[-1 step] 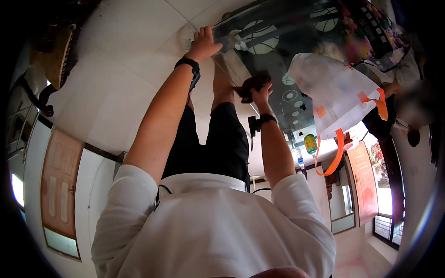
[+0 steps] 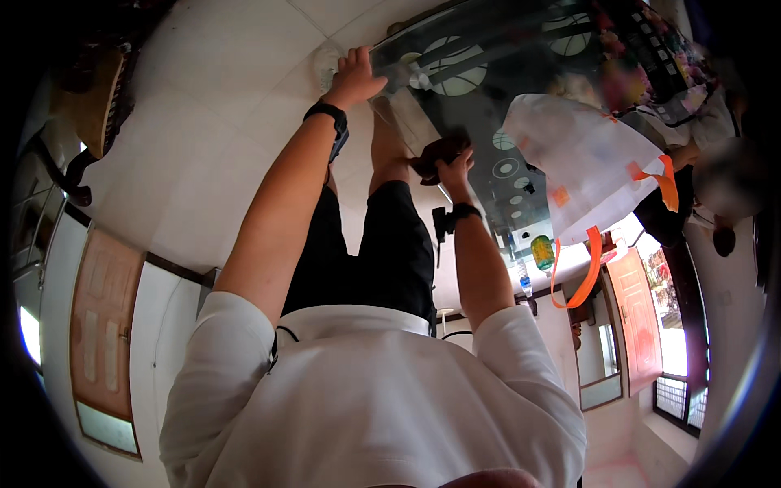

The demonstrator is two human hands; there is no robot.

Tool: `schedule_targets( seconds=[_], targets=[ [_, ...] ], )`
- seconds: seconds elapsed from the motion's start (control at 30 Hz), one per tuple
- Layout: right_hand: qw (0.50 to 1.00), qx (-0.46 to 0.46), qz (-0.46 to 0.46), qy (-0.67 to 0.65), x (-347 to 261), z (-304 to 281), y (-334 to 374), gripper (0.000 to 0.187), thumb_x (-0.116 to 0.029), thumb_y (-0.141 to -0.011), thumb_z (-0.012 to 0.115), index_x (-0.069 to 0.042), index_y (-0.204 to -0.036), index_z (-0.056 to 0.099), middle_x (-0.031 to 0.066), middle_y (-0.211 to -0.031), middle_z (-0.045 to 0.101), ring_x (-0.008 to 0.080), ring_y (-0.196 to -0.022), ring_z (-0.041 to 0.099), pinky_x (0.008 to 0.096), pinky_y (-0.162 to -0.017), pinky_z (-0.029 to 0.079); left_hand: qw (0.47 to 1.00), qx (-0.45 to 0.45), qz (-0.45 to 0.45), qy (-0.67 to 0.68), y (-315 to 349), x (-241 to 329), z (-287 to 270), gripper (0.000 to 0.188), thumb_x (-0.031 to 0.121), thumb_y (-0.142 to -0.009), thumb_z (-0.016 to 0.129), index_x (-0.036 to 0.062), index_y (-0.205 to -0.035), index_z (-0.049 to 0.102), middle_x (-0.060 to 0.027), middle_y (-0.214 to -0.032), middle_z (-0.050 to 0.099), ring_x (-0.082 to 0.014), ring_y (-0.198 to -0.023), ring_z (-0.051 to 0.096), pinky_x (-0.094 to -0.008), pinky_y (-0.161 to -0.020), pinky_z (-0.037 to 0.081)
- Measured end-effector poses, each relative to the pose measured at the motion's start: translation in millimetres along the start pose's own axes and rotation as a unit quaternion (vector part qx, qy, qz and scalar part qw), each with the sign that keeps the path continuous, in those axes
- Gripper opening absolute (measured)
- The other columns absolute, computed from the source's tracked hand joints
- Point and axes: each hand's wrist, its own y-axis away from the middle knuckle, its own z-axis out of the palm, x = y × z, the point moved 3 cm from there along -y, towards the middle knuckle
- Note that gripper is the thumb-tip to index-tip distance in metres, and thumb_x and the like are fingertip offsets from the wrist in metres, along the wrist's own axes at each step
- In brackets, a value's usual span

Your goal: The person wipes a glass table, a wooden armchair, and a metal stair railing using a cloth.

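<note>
My left hand is at the near left corner of a dark glass table with ball and circle patterns. Its fingers and thumb are apart, and it holds nothing; whether it rests on the glass I cannot tell. In my right hand a crumpled dark brown cloth is gripped at the table's near edge. Some of the fingers are hidden by the cloth. To the right of that hand, a large white bag with orange straps lies on the table.
A dark flowered bag stands at the far right, beside another person's arm. A green-yellow container and a clear bottle are near the white bag. A wooden chair stands at left.
The brown cloth in my right hand has shifted slightly and its folds look different. My left hand keeps nearly the same place.
</note>
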Motion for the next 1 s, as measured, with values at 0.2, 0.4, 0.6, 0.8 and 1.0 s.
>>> schedule_targets(
  seconds=[0.2, 0.4, 0.6, 0.8, 1.0],
  targets=[
    [0.976, -0.035, -0.17, 0.132, -57.1, -18.6, -6.6, 0.068, -0.033, -0.073, 0.068, -0.004, -0.129, 0.044, 0.0255, -0.121, 0.045, 0.0448, -0.112, 0.042, 0.0537, -0.099, 0.035, 0.993, 0.064, 0.096, -0.038, -16.9, -50.1, 17.2, 0.089, 0.038, -0.079, 0.067, -0.0044, -0.143, 0.021, -0.0269, -0.141, 0.035, -0.0434, -0.132, 0.033, -0.0513, -0.109, 0.027],
    [0.948, 0.144, -0.279, 0.058, -162.2, -65.4, -50.1, 0.047, -0.02, -0.07, 0.07, -0.003, -0.109, 0.051, 0.0318, -0.128, 0.04, 0.0497, -0.115, 0.039, 0.0598, -0.1, 0.032, 0.998, 0.052, 0.024, -0.028, -1.1, -22.9, -0.2, 0.076, 0.03, -0.078, 0.067, 0.0071, -0.14, 0.029, -0.0215, -0.14, 0.035, -0.0464, -0.126, 0.035, -0.0518, -0.104, 0.034],
    [0.931, 0.256, -0.232, 0.115, -202.8, -83.0, -107.2, 0.05, -0.015, -0.067, 0.071, -0.001, -0.109, 0.048, 0.0333, -0.139, 0.033, 0.0498, -0.117, 0.041, 0.059, -0.098, 0.035, 0.997, 0.063, 0.037, -0.03, -4.6, -23.2, 4.0, 0.077, 0.031, -0.078, 0.068, 0.0053, -0.139, 0.029, -0.0223, -0.139, 0.036, -0.047, -0.122, 0.037, -0.0514, -0.103, 0.035],
    [0.958, 0.234, -0.137, 0.096, -170.0, -79.9, -90.8, 0.046, -0.006, -0.07, 0.066, -0.001, -0.112, 0.048, 0.0315, -0.14, 0.035, 0.0503, -0.119, 0.042, 0.0563, -0.092, 0.042, 0.995, 0.067, 0.058, -0.044, -2.7, -18.8, 2.5, 0.078, 0.034, -0.079, 0.067, 0.0038, -0.139, 0.027, -0.0234, -0.139, 0.034, -0.0472, -0.123, 0.036, -0.0523, -0.102, 0.035],
    [0.98, 0.111, -0.087, 0.144, -97.2, -28.9, -10.8, 0.04, -0.002, -0.074, 0.059, -0.001, -0.112, 0.047, 0.0366, -0.138, 0.035, 0.0545, -0.127, 0.032, 0.0559, -0.105, 0.03, 0.999, 0.034, 0.027, -0.029, -3.5, -19.3, 2.9, 0.08, 0.035, -0.079, 0.066, 0.0047, -0.139, 0.025, -0.0208, -0.139, 0.035, -0.047, -0.123, 0.035, -0.0532, -0.103, 0.035]
  ],
)
